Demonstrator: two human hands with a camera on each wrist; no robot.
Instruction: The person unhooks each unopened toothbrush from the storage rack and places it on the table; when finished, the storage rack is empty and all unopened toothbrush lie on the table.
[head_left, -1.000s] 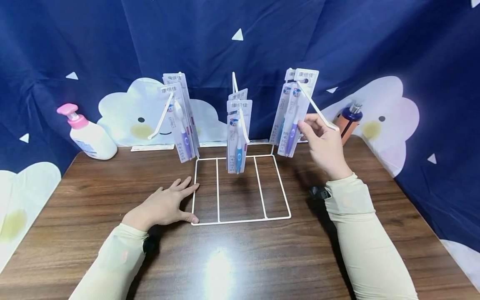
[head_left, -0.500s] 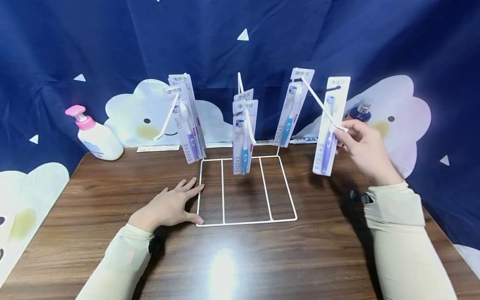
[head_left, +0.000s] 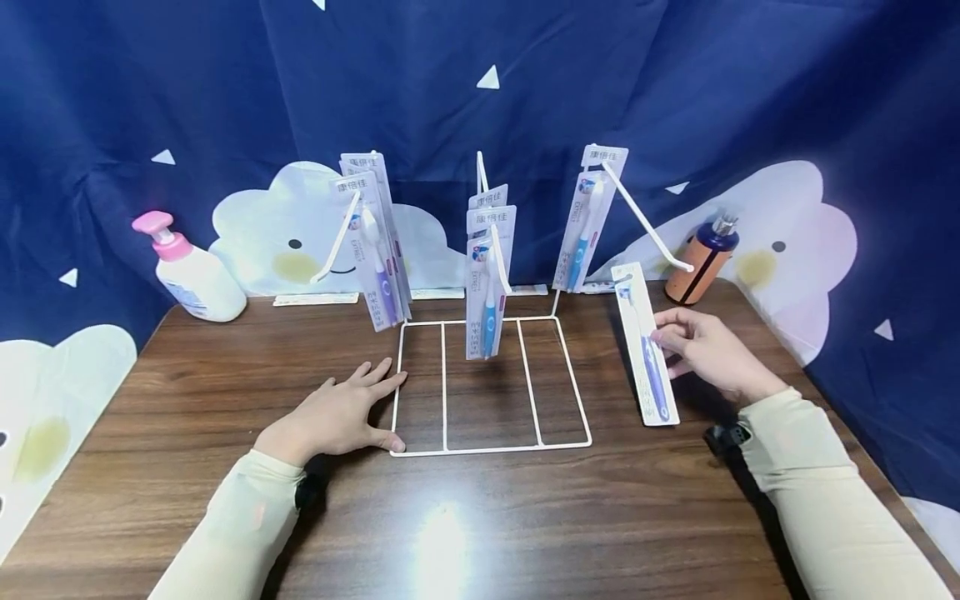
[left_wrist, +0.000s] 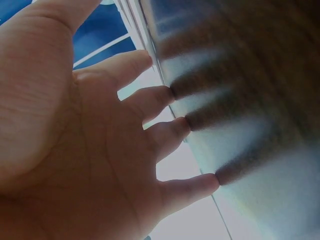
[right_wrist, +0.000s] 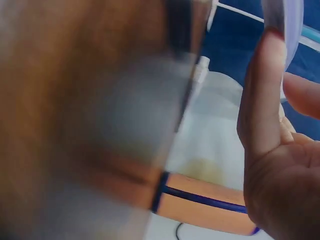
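The packaged toothbrush lies flat on the desk, just right of the white wire rack, its long axis running from 11 o'clock down to 5 o'clock. The right hand sits at its 3 o'clock, fingertips pinching the card's right edge. The left hand is much farther, fingers straight, pressing the desk beside the rack's left edge
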